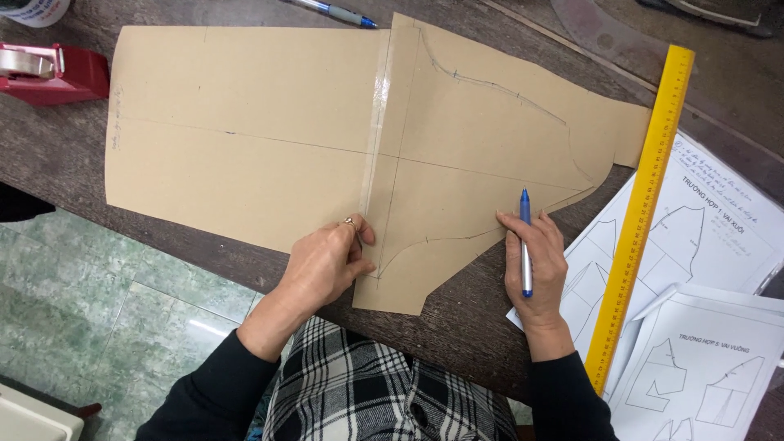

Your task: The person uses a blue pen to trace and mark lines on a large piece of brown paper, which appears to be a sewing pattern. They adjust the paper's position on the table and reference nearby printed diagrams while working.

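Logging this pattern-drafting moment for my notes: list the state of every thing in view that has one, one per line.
Brown paper pattern: flat on the table, two pieces joined by clear tape, pencil lines drawn.
Left hand: pressed on the pattern's lower edge.
Right hand: grip closed on blue pen, tip pointing away.
Yellow ruler: flat, lying over printed sheets.
Second pen: lying unused.
Red tape dispenser: standing, untouched.

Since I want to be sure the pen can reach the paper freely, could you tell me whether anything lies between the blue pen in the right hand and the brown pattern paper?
Nothing visible does. The right hand holds the blue pen with its tip just off the brown pattern paper edge, over bare table. The yellow ruler lies to the right, and the left hand presses the paper apart from the pen.
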